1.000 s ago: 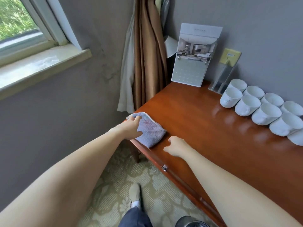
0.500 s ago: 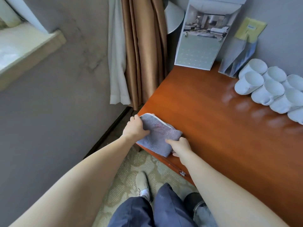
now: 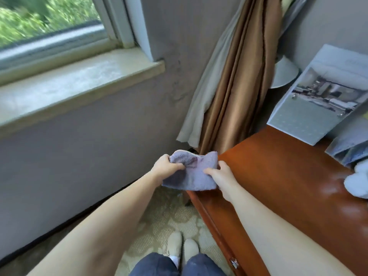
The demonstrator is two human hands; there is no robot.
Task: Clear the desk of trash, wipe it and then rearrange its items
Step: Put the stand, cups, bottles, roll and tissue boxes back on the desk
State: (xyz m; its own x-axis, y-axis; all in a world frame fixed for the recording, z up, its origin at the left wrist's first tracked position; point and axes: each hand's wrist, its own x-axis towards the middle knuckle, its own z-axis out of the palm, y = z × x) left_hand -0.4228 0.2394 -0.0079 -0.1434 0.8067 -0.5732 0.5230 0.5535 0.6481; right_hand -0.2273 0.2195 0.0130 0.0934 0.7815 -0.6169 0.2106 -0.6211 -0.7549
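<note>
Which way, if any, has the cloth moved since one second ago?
Yes. The cloth went left off the desk top and is now held up past its corner.

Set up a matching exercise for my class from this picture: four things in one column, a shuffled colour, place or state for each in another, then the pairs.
Column 1
1 cloth
2 desk
3 curtain
4 calendar

Column 2
A golden-brown, hanging in the corner
B propped at the far end of the desk
C gripped by the left hand and right hand
D glossy reddish-brown wood

Pairs: 1-C, 2-D, 3-A, 4-B
</note>
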